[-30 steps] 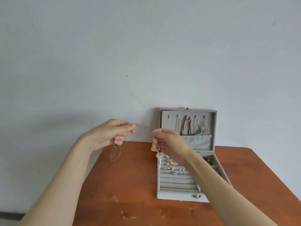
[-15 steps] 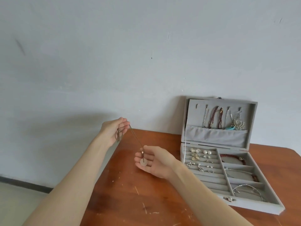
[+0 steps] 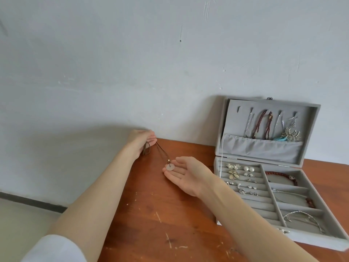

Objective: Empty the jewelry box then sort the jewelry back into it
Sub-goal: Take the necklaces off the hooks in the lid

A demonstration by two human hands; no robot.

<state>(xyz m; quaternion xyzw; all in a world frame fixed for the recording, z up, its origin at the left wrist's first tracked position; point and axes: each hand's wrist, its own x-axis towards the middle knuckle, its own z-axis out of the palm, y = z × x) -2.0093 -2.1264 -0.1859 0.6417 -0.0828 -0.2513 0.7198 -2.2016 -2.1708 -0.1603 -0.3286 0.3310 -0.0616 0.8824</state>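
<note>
A grey jewelry box stands open on the right of the wooden table, its lid leaning on the wall. Necklaces hang in the lid; earrings fill the ring rolls, and bracelets lie in the right-hand compartments. My left hand is closed on the looped brown cord of a necklace near the table's far left corner. The cord runs down to a pale round pendant, which rests on the fingers of my right hand, palm up and flat, just above the table left of the box.
A plain grey wall stands right behind the table. The table's left edge drops off to the floor beside my left forearm. The wood shows pale scratches near the front.
Both hands have carried the necklace left, away from the box, and lowered it toward the table. The right hand went from pinching the pendant to holding it on an open palm.
</note>
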